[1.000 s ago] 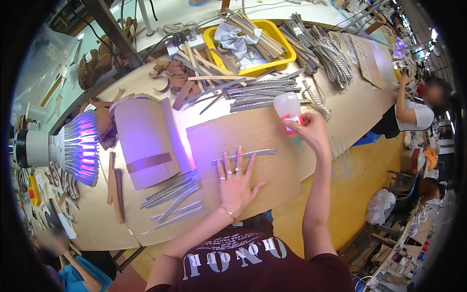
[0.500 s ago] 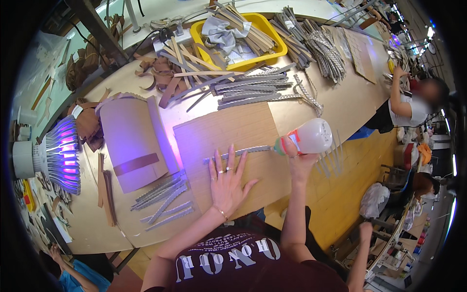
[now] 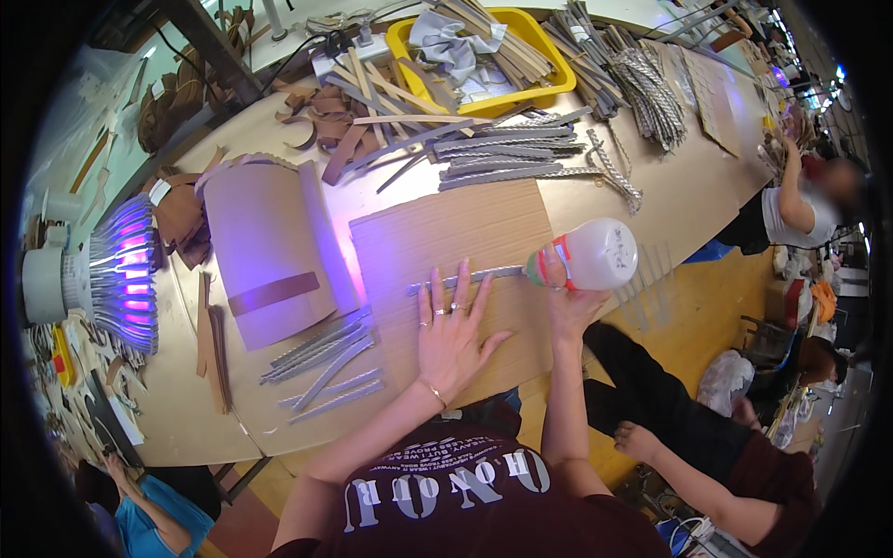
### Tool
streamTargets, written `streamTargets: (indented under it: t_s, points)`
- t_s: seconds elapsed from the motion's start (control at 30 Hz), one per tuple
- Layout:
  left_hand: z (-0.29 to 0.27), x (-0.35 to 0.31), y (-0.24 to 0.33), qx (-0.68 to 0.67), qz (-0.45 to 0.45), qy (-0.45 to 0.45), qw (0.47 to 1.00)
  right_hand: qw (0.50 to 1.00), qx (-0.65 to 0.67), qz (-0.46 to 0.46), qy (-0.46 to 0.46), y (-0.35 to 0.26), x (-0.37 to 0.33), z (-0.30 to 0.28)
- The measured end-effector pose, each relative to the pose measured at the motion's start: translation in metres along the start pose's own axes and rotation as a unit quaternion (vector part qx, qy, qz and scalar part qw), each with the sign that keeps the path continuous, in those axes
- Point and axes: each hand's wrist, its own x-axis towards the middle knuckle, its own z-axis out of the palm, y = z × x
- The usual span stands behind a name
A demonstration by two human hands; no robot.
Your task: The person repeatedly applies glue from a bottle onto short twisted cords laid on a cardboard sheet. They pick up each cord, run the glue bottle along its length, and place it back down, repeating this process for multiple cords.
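My left hand (image 3: 452, 337) lies flat with its fingers spread on a cardboard sheet (image 3: 395, 246). Its fingertips press on a thin grey braided strip (image 3: 505, 272), which runs crosswise over the sheet. My right hand (image 3: 569, 312) is wrapped round a white plastic squeeze bottle (image 3: 606, 256) with a red and green end. That bottle is tipped on its side, its narrow end pointing left at the strip's right end. Whether the tip touches the strip cannot be made out.
Left of the sheet lie cut grey strips (image 3: 321, 367) and a curved brown panel (image 3: 265, 242) near a glowing purple lamp (image 3: 121, 274). Behind are braided strips (image 3: 507, 149) and a yellow tray (image 3: 558, 82). A person's arm (image 3: 688, 479) is close at lower right.
The view has shifted, so the table's things sit a little farther right. My hands keep their places on strip and bottle. At lower right, another person has come further into view.
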Motion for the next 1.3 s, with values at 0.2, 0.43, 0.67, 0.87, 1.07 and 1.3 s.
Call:
streamTargets:
  t_s: [0.2,0.43,0.67,0.87,1.07,1.3]
  points:
    - [-0.009,-0.002,-0.016,-0.069,0.006,-0.015,0.997,0.998,0.06,0.024,-0.023,-0.019,-0.013,0.015]
    - [-0.011,-0.001,-0.015,-0.062,0.005,-0.001,0.998,0.997,0.066,-0.02,-0.042,-0.029,-0.029,0.032]
    - [-0.029,-0.018,-0.042,-0.099,-0.042,0.037,0.994,0.995,0.059,-0.032,-0.071,-0.033,-0.035,0.042]
    - [-0.029,-0.029,-0.059,-0.024,-0.036,0.057,0.997,0.993,0.073,-0.023,-0.095,-0.044,-0.036,0.046]
    - [-0.021,-0.028,-0.058,0.008,-0.032,0.061,0.998,0.983,0.11,-0.068,-0.129,-0.046,-0.054,0.069]
    - [-0.018,-0.03,-0.059,0.058,-0.034,0.039,0.997,0.973,0.064,-0.173,-0.14,-0.045,-0.063,0.083]
